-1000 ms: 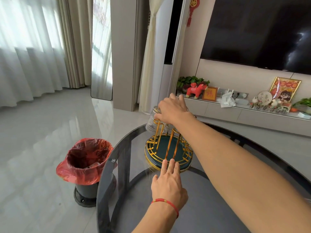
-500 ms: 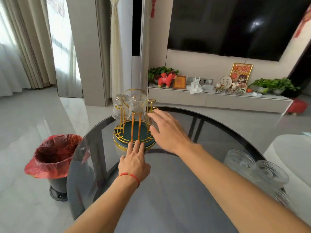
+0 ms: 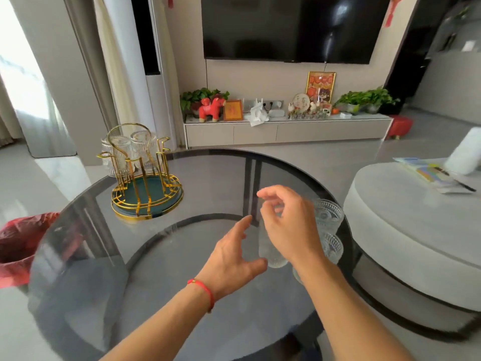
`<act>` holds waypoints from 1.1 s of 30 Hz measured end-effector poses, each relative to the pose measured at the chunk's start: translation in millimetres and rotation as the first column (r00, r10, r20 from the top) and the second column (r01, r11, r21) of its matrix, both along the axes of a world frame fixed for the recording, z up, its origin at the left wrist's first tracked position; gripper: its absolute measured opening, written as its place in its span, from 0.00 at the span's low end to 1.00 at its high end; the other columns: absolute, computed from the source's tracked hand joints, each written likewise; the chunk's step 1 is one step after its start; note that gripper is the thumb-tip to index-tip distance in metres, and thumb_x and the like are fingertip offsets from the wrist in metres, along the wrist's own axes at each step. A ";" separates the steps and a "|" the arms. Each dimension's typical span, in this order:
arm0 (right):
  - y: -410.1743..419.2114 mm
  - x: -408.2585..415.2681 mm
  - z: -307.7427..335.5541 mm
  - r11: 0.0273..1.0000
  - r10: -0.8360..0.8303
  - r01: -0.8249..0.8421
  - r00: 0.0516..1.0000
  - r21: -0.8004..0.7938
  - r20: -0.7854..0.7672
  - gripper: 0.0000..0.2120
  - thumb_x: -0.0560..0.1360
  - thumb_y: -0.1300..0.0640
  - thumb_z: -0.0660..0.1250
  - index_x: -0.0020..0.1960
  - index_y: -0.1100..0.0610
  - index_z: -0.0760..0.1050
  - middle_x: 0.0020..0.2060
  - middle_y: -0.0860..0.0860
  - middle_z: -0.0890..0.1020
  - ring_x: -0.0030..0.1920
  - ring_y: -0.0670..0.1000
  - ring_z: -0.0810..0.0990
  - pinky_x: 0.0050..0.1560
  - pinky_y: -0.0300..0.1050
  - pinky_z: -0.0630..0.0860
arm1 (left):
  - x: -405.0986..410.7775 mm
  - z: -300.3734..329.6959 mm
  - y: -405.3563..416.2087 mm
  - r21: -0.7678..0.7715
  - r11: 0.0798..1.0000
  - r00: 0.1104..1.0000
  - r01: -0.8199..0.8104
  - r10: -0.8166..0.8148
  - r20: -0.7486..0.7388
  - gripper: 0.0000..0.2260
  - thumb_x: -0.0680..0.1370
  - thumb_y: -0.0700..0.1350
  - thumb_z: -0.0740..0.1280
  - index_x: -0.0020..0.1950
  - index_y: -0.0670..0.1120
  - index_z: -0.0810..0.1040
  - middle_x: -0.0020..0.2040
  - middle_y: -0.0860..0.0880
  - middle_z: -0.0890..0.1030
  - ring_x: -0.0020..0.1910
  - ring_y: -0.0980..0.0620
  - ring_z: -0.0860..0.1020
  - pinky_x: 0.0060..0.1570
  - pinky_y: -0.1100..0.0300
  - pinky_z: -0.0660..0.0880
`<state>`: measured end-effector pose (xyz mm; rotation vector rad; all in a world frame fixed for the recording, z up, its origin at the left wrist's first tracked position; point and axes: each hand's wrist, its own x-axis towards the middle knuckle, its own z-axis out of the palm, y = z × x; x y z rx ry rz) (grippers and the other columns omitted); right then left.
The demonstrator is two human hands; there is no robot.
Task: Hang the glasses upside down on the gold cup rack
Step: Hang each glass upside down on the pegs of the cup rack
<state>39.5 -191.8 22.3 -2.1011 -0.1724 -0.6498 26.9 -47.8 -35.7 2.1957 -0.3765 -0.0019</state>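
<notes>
The gold cup rack with a dark green base stands at the far left of the round glass table. Two clear ribbed glasses hang upside down on its far pegs. At the table's right edge stand several more ribbed glasses. My right hand has its fingers curled around the upper part of one clear glass, whose foot is at the table top. My left hand, with a red string at the wrist, hovers open just left of that glass.
A bin lined with a red bag stands on the floor to the left of the table. A round grey pouffe-like table with papers sits close on the right. A TV cabinet with ornaments runs along the far wall.
Both hands left the rack and moved right to the loose glasses. My right hand has closed around one glass. My view has swung to the right.
</notes>
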 end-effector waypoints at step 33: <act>95.5 35.4 -45.2 0.683 0.581 -0.076 0.660 0.727 -0.477 0.17 0.85 0.46 0.59 0.67 0.54 0.77 0.60 0.56 0.86 0.58 0.61 0.86 0.61 0.61 0.82 | 40.6 14.0 115.2 -0.663 0.604 0.887 -0.443 0.188 -0.421 0.43 0.60 0.55 0.83 0.70 0.43 0.72 0.63 0.40 0.81 0.59 0.46 0.83 0.46 0.48 0.85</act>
